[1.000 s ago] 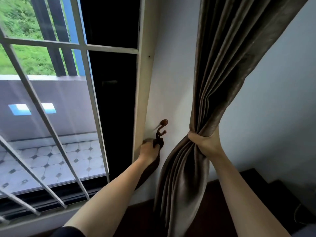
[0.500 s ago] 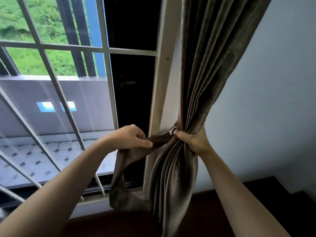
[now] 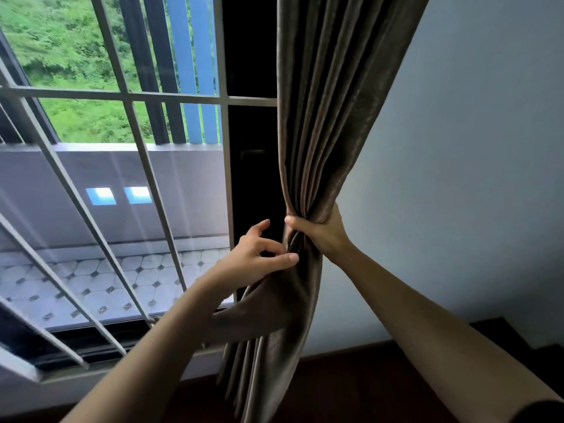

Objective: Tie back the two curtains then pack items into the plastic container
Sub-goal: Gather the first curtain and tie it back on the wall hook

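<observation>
While the right hand (image 3: 323,232) clenches the soft, pleated brown fabric curtain (image 3: 320,117) where gathered, the left hand (image 3: 259,261) pinches its limp matching tieback (image 3: 259,312).

The curtain (image 3: 320,117) is a taupe brown-grey with a faint sheen, darker in the folds. The tie-back band (image 3: 259,312) is the same taupe. The wall (image 3: 473,148) beside it is pale blue-grey, and the floor (image 3: 351,386) below is a very dark reddish brown. The window bars (image 3: 137,96) are off-white, and the pane (image 3: 253,148) next to the curtain looks black. Outside, the balcony tiles (image 3: 106,276) are whitish octagons with small dark diamond insets. The parapet (image 3: 45,193) is lilac-grey with two light blue squares. The slats (image 3: 195,71) above it are blue and dark grey, and the foliage (image 3: 61,41) is bright green.
</observation>
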A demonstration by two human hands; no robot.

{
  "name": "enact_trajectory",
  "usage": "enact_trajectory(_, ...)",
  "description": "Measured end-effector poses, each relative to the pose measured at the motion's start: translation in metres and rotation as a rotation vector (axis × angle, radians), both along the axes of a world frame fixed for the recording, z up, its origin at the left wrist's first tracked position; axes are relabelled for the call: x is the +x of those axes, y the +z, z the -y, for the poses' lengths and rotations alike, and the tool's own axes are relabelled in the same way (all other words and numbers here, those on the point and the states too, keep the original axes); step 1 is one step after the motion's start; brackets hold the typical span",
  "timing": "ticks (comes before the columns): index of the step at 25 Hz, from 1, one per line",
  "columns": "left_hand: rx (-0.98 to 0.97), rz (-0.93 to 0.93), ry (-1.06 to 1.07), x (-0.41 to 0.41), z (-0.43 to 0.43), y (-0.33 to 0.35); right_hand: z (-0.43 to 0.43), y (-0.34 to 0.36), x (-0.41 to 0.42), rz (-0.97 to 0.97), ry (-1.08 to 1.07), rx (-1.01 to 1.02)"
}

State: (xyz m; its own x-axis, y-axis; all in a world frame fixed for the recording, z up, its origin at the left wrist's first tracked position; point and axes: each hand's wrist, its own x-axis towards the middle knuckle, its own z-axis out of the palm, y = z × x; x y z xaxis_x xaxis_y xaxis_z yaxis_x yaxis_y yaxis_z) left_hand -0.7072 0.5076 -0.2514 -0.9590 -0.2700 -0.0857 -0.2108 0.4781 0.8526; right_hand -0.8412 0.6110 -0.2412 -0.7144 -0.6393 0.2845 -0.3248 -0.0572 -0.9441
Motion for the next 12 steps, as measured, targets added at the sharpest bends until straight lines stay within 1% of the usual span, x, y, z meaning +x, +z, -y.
enact_trajectory(3,0.146,-0.129,-0.023,-0.008,-0.017,-0.015,0.001,0.010,0.007,0.085,-0.064,0.040)
enact_trajectory(5,0.176,-0.220,-0.030,-0.016,-0.027,-0.019,-0.001,0.026,0.010,0.167,-0.042,0.076)
enact_trajectory(8,0.080,-0.339,-0.043,-0.029,-0.029,-0.028,-0.007,0.047,0.008,0.309,0.066,0.160)
enact_trajectory(11,-0.126,-0.503,0.010,-0.040,-0.034,-0.039,-0.011,0.049,0.002,0.322,0.083,0.226)
enact_trajectory(12,-0.162,-0.567,0.042,-0.041,-0.038,-0.040,-0.010,0.049,0.003,0.325,0.077,0.229)
